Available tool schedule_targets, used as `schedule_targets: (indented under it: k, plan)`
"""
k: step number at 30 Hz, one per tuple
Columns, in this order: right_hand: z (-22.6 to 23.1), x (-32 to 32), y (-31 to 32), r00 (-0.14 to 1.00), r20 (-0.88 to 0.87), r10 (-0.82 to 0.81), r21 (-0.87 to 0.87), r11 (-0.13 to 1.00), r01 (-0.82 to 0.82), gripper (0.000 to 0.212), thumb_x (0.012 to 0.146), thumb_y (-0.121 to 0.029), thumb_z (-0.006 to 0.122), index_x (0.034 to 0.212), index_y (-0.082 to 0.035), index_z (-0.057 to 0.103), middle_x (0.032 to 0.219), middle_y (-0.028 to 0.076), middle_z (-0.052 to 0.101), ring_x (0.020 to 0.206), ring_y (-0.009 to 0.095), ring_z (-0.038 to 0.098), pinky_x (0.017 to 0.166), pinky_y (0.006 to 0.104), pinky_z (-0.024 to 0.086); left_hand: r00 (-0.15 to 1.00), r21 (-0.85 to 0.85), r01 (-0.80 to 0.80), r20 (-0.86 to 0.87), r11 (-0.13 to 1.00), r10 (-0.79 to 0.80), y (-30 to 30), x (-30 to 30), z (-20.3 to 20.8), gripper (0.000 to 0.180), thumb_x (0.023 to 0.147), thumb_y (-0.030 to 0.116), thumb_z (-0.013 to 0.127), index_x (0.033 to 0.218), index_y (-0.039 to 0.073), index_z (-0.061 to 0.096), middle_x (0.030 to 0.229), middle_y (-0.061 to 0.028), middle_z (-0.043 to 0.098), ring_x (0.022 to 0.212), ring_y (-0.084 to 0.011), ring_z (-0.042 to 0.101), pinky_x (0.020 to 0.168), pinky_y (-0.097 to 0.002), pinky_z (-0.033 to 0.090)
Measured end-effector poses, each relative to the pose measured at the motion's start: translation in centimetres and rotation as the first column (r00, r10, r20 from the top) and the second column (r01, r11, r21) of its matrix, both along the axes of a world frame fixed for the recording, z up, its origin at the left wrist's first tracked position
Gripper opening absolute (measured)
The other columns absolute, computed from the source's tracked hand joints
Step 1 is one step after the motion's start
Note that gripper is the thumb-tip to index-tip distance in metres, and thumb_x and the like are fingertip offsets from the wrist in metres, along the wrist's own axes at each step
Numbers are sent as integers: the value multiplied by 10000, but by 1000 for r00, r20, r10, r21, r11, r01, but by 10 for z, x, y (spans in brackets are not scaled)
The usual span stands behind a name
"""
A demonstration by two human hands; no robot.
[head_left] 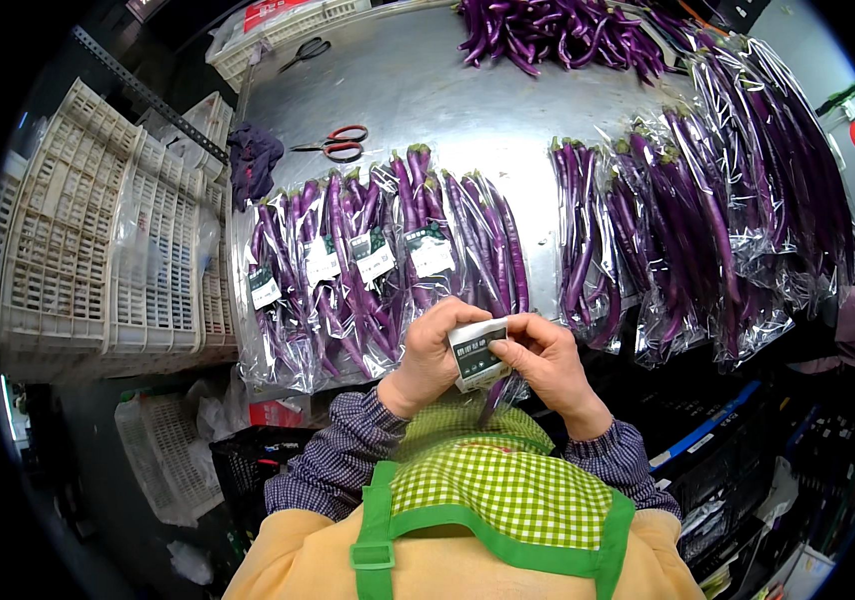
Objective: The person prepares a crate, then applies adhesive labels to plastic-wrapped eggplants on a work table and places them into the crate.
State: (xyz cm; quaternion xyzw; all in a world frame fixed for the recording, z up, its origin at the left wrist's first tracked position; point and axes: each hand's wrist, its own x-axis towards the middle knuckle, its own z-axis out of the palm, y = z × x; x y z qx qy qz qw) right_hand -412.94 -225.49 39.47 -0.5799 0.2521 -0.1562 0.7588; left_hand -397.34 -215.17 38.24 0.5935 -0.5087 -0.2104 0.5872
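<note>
White label stack (pixel 478 352) pinched between left hand (pixel 433 350) and right hand (pixel 548 365) (both closed on it), directly below bagged eggplants (pixel 428 250), right thumb nearer.

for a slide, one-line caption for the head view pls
Both hands, left hand and right hand, hold a label stack over bagged purple eggplants on a steel table.

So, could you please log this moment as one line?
left hand: holds label stack | right hand: picks at label stack | bagged aubergines: on steel table
</note>
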Motion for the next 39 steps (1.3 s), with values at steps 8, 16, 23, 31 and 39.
schedule_targets:
  k: [8, 16, 23, 31, 39]
  plan:
    - [-11, 2, 4, 1000, -24, -4, 61, 998, 6, 262, 907, -70, 690, 1152, 11, 642, 909, 4, 647, 801, 51, 583, 688, 194, 476, 995, 43, 12, -95, 999, -8, 8, 4, -19, 187, 797, 141, 810, 913, 24, 721, 786, -42, 681, 696, -104, 657, 609, -241, 498]
    - [-1, 10, 3, 1000, 18, -11, -20, 1000, 11, 201, 914, -69, 681, 1094, 21, 672, 940, 10, 621, 816, 59, 574, 705, 197, 466, 993, 0, -19, -115, 1000, 19, 10, 7, -27, 142, 790, 112, 781, 873, 21, 710, 773, -60, 679, 665, -136, 654, 570, -258, 485]
    - [-8, 15, 4, 994, 50, -98, -248, 963, 107, 119, 904, -64, 686, 998, 9, 690, 902, 18, 581, 806, 82, 566, 699, 220, 458, 962, 121, -17, -267, 993, 49, 12, 5, -29, 120, 818, 107, 761, 860, 12, 702, 756, -61, 689, 652, -97, 635, 574, -255, 487]
    - [-51, 42, -32, 947, -38, -320, -173, 935, 309, 83, 912, -65, 651, 940, 11, 667, 874, 34, 579, 773, 104, 543, 691, 239, 452, 985, 725, 144, -171, 674, -26, 53, 11, -48, 164, 845, 151, 699, 905, -1, 700, 745, -75, 700, 640, -102, 633, 602, -288, 505]
    - [-118, 87, -93, 793, -495, -357, -714, 686, -137, 617, 758, -336, 806, 1269, -73, 582, 1154, 223, 558, 1097, 373, 537, 981, 415, 440, 953, 563, -91, 287, 822, -91, 92, 8, -21, 93, 777, 89, 725, 816, 35, 659, 777, -123, 638, 689, -326, 645, 610, -403, 503]
